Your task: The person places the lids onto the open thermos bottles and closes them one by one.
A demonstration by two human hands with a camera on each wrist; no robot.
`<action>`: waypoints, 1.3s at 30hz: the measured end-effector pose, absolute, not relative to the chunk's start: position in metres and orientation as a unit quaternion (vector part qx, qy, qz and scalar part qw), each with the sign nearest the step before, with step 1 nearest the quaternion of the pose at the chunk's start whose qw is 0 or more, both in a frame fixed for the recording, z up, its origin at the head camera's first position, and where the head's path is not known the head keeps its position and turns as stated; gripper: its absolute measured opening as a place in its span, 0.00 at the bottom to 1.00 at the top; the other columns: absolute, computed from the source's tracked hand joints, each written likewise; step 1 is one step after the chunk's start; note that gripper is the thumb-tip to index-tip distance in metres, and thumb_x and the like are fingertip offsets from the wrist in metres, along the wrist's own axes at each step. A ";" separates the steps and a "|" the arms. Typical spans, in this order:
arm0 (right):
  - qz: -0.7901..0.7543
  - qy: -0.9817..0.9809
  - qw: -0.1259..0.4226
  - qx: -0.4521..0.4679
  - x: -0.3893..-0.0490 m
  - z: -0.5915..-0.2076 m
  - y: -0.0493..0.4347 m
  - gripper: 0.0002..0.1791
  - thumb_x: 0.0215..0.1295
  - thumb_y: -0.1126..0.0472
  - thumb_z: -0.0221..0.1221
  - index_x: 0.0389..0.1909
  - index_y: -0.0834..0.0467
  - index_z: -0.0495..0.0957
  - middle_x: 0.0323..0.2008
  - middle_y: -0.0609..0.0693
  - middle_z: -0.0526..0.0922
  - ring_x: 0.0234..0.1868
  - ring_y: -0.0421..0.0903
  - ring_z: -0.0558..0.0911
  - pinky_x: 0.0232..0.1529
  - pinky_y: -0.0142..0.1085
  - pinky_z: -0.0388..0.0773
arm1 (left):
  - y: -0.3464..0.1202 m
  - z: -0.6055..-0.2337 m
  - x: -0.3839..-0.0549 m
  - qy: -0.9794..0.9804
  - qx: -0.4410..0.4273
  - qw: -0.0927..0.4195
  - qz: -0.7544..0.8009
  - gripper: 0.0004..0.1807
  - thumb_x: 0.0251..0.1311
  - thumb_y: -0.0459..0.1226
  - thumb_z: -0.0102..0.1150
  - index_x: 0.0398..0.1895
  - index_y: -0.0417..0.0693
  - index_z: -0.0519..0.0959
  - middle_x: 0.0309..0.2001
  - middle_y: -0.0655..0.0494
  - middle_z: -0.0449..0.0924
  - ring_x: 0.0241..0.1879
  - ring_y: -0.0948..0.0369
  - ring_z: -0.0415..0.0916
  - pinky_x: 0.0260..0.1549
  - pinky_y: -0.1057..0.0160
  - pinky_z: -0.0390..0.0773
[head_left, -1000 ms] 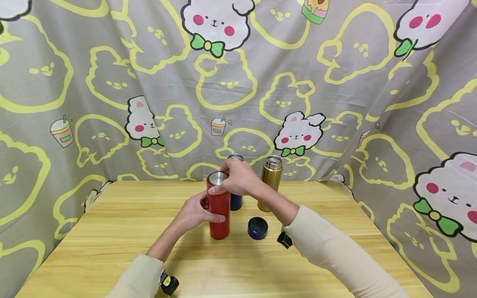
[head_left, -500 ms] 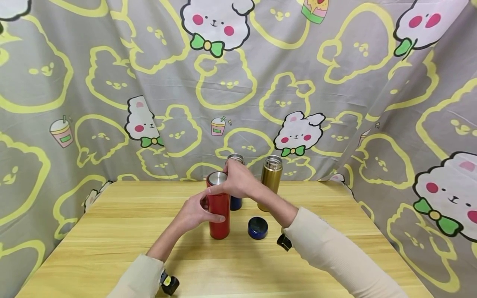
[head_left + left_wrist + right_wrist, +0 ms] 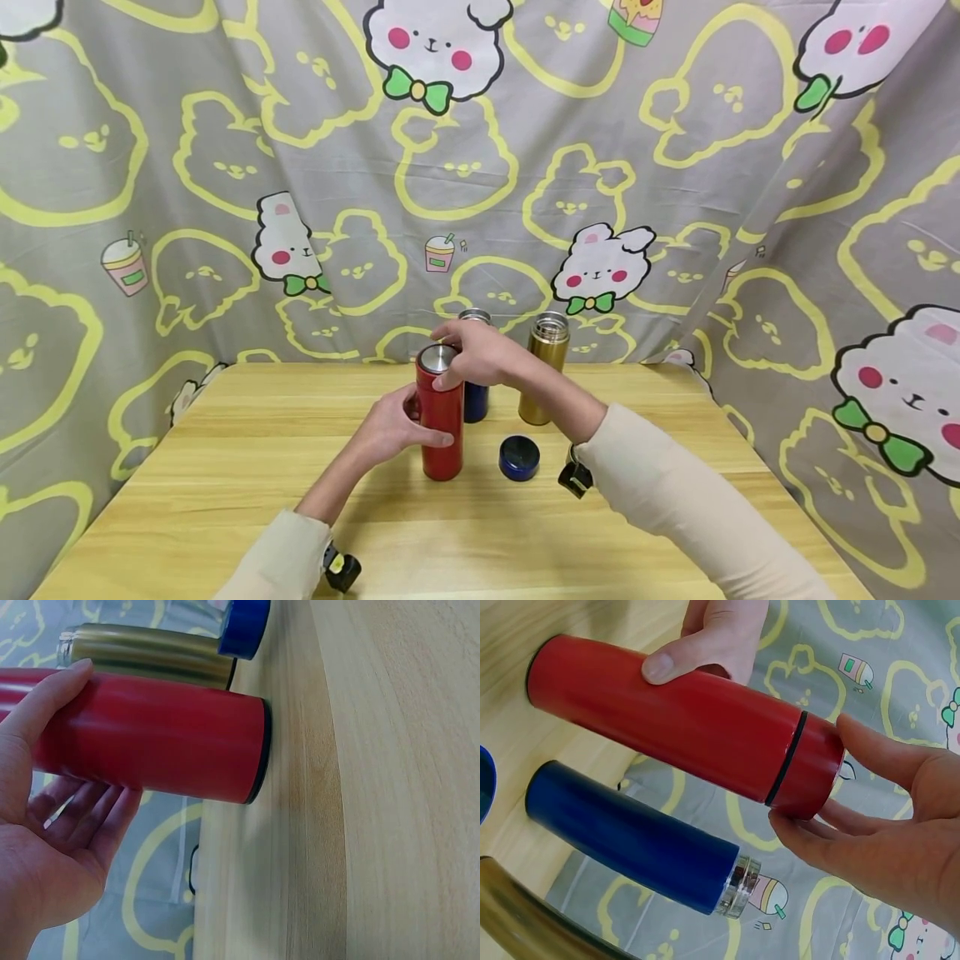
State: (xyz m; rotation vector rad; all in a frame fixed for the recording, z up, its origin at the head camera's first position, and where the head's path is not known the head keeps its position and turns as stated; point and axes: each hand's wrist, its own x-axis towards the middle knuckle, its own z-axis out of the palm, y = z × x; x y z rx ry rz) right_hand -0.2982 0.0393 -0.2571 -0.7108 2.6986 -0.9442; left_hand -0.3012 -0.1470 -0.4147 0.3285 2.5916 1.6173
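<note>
A red thermos stands upright on the wooden table in the head view. My left hand holds its body, with the thumb across the front. At the top, my right hand grips the red lid between thumb and fingers. The right wrist view shows the lid seated on the thermos, a black ring between it and the body. Behind stands a lidless blue thermos, partly hidden by my right hand in the head view. A blue lid lies on the table to the right of the red thermos.
A gold thermos without a lid stands at the back right, partly covered by my right forearm. The wooden table ends at a patterned curtain behind and at the sides.
Fingers and thumb of my right hand have shifted round the lid, first one way and then back the other. My left hand and the red thermos stay in place.
</note>
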 end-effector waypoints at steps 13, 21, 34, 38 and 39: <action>-0.292 0.920 0.073 -0.251 -0.297 -0.261 0.039 0.35 0.59 0.61 0.71 0.68 0.59 0.73 0.60 0.55 0.82 0.56 0.50 0.82 0.60 0.44 0.78 | -0.147 -0.415 -0.302 0.841 0.109 0.038 0.528 0.40 0.39 0.48 0.85 0.59 0.55 0.77 0.49 0.59 0.85 0.47 0.59 0.82 0.49 0.55 0.82; -0.291 0.921 0.060 -0.251 -0.296 -0.263 0.038 0.32 0.58 0.60 0.71 0.65 0.57 0.76 0.56 0.54 0.83 0.52 0.48 0.82 0.54 0.40 0.80 | -0.148 -0.415 -0.302 0.843 0.108 0.036 0.526 0.40 0.38 0.49 0.85 0.59 0.56 0.77 0.48 0.60 0.85 0.46 0.60 0.83 0.49 0.56 0.82; -0.302 0.925 0.004 -0.232 -0.296 -0.274 0.039 0.32 0.53 0.49 0.75 0.56 0.58 0.78 0.45 0.51 0.85 0.44 0.46 0.81 0.43 0.36 0.80 | -0.148 -0.415 -0.300 0.841 0.107 0.032 0.530 0.40 0.38 0.48 0.85 0.59 0.57 0.77 0.49 0.60 0.85 0.47 0.60 0.83 0.51 0.54 0.82; -0.313 0.926 -0.014 -0.213 -0.295 -0.278 0.038 0.32 0.51 0.45 0.76 0.51 0.59 0.77 0.43 0.51 0.82 0.42 0.47 0.79 0.39 0.35 0.79 | -0.148 -0.416 -0.300 0.836 0.109 0.035 0.536 0.41 0.39 0.48 0.85 0.60 0.58 0.77 0.49 0.60 0.85 0.47 0.59 0.82 0.50 0.55 0.82; -0.312 0.926 -0.020 -0.210 -0.295 -0.279 0.038 0.32 0.50 0.45 0.76 0.50 0.59 0.76 0.43 0.51 0.81 0.42 0.47 0.79 0.38 0.35 0.78 | -0.148 -0.415 -0.300 0.835 0.109 0.035 0.538 0.41 0.39 0.48 0.85 0.61 0.58 0.76 0.49 0.60 0.85 0.48 0.59 0.82 0.50 0.55 0.82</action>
